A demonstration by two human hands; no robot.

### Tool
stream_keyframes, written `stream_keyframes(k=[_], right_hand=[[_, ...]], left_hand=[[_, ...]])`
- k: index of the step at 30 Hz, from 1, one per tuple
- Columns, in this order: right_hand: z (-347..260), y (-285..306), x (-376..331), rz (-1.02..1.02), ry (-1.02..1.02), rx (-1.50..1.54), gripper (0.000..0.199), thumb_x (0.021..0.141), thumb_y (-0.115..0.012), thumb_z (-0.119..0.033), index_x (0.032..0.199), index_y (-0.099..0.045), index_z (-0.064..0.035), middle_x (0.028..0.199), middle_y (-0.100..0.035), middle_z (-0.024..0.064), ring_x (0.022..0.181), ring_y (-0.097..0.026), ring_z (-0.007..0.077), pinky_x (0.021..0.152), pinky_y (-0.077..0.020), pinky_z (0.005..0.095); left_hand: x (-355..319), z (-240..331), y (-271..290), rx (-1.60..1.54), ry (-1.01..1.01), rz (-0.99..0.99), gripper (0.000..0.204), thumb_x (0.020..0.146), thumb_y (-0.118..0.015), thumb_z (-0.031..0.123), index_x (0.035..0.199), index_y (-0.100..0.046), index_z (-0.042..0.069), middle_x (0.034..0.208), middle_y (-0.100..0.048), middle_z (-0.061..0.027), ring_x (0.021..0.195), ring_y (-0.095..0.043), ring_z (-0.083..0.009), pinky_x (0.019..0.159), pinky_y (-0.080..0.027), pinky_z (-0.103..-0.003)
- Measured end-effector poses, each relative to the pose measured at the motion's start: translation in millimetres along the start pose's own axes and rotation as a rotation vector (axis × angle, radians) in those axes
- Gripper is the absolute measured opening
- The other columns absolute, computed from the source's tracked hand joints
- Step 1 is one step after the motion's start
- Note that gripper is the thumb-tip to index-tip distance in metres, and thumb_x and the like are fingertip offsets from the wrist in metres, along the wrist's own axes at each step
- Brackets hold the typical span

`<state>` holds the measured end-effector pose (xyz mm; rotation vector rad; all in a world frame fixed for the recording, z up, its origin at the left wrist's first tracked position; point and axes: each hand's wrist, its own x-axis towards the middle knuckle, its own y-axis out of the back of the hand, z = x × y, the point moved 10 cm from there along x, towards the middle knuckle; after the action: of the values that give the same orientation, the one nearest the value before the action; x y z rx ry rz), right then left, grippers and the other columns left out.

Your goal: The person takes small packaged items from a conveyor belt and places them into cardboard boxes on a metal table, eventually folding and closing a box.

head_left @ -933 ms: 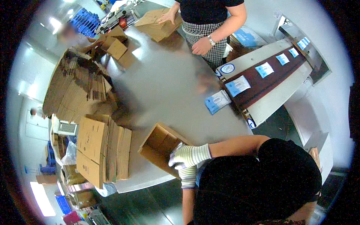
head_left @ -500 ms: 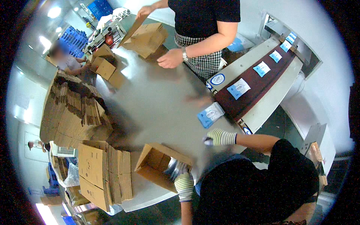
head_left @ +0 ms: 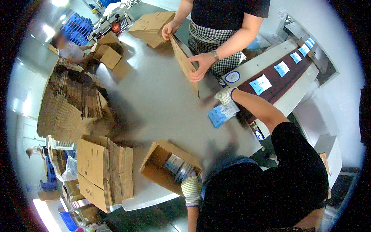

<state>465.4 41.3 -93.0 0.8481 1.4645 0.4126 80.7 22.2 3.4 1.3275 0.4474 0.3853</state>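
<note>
My left hand (head_left: 191,189), in a striped knit glove, reaches over the near right rim of an open cardboard box (head_left: 152,170). Its fingers bend round several blue-and-white packets (head_left: 174,164) standing inside, though the fingertips are partly hidden. Off the conveyor's end, my right hand (head_left: 225,95), gloved alike, closes on the upper edge of overlapping blue-and-white packets (head_left: 222,116) on the grey table (head_left: 154,112).
More packets (head_left: 261,84) lie spaced along the dark conveyor belt (head_left: 270,96) at right. Flattened cartons (head_left: 92,170) stand stacked left of the box, with a larger stack (head_left: 65,112) behind. Across the table, a co-worker's hands (head_left: 203,63) hold a flat cardboard piece (head_left: 181,58).
My right hand has moved up and away to the packets by the conveyor, where one more now overlaps. My left hand stays at the box. The co-worker has swung a flat cardboard piece forward.
</note>
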Motion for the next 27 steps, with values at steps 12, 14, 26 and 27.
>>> stream_keyframes(k=[12,14,26,27], right_hand=[[-125,-84,-40,0.100,-0.062,-0.039,0.069,0.054,-0.078,-0.037,0.111,-0.057,-0.0028,0.109,-0.061,0.0189,0.098,-0.060,0.0324,0.084,-0.0477,0.0415],[-146,-82,-49,0.200,-0.005,0.033,0.067,0.058,-0.076,-0.043,0.107,-0.058,-0.0005,0.104,-0.062,0.0214,0.093,-0.062,0.0321,0.079,-0.0493,0.0451],[-374,170,-82,0.539,0.517,0.476,0.054,0.060,-0.077,-0.029,0.102,-0.054,-0.0035,0.099,-0.060,0.0184,0.094,-0.059,0.0337,0.081,-0.0487,0.0375],[-388,176,-64,0.555,0.575,0.537,0.069,0.053,-0.081,-0.027,0.107,-0.050,0.0011,0.101,-0.059,0.0225,0.095,-0.059,0.0346,0.082,-0.0487,0.0398]], left_hand=[[-1,-22,41,-0.161,-0.113,0.121,0.046,0.082,-0.057,0.035,0.115,-0.052,0.003,0.102,-0.061,-0.0186,0.074,-0.062,-0.0341,0.067,-0.051,-0.042],[-2,-30,51,-0.174,-0.104,0.156,0.046,0.083,-0.056,0.035,0.116,-0.052,0.003,0.099,-0.062,-0.0195,0.074,-0.062,-0.0342,0.067,-0.050,-0.042],[58,-142,-5,-0.213,0.148,-0.201,0.026,0.083,-0.049,0.020,0.103,-0.061,0.007,0.099,-0.061,-0.0210,0.092,-0.059,-0.0377,0.079,-0.046,-0.045],[67,-138,-1,-0.124,0.182,-0.403,0.032,0.086,-0.046,0.023,0.111,-0.059,0.009,0.107,-0.060,-0.0211,0.098,-0.058,-0.0366,0.083,-0.046,-0.044]])
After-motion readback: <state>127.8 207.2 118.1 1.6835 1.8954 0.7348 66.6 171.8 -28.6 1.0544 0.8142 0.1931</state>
